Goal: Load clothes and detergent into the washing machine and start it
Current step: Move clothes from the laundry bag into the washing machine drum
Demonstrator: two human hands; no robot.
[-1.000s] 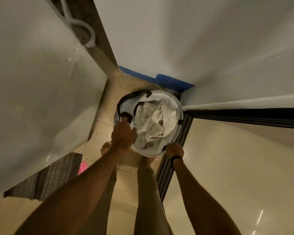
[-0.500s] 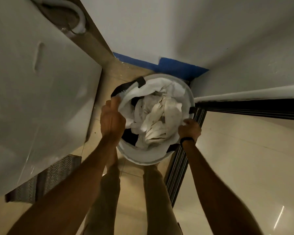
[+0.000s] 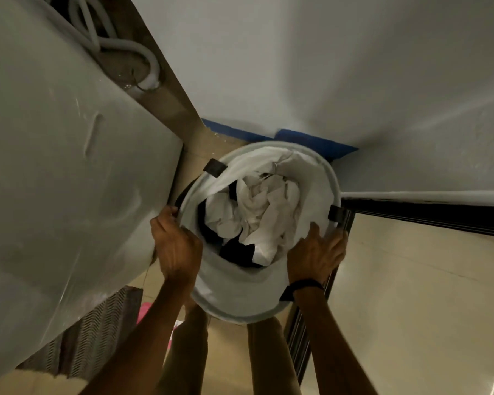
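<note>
While both hands [image 3: 314, 253] grip laundry basket [image 3: 234, 303], no writing legible.

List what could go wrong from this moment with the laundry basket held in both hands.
1. The left hand and right hand grip only the soft rim of the laundry basket; it could buckle and tip.
2. The loosely piled clothes might spill.
3. The basket may bump the washing machine close beside it.
</note>
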